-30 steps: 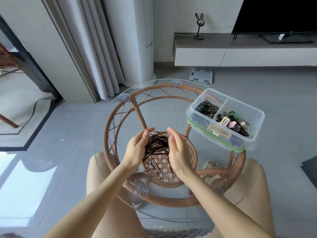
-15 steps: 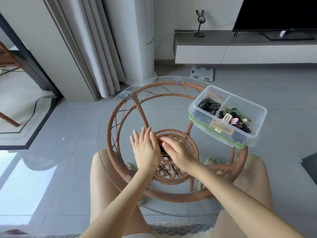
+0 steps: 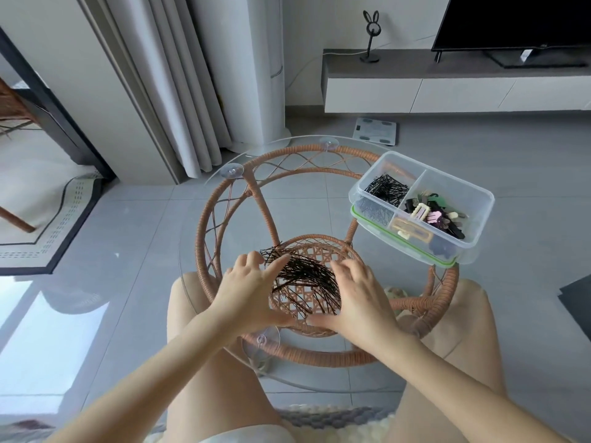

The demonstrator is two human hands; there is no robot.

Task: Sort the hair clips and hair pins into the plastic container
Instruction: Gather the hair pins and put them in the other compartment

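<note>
As the view is read from the left, the left hand [image 3: 246,292] is found resting on the glass surface [image 3: 307,199], its grip loose and spread: the fingers are only slightly bent, the forefinger is laid across the left edge of the heap, and nothing is pinched. The hair pins [image 3: 300,278] are heaped between the two hands as a dark, crossed tangle, above the woven rattan shelf [image 3: 319,251] seen through the glass. At the right of the heap the right hand [image 3: 358,295] is set with its fingers more bent, tips down against the pins; its grip is cupped rather than closed, and no pin is seen to be held. The thumbs are brought near each other on the near side, so that the heap is fenced in. The pins are judged to be light, thin, stiff and slick; on glass they can be expected to slide flat, to resist being picked singly, and to spill from a careless handful. A hold is best taken by raking them into a parallel bundle and pinching that bundle across its middle. Farther right, well apart from the hands, the plastic container [image 3: 463,195] is stood on its green lid [image 3: 353,214] at the edge of the surface; black pins [image 3: 387,188] are gathered in its far left compartment and hair clips [image 3: 431,214] of mixed colours in the right one.
</note>
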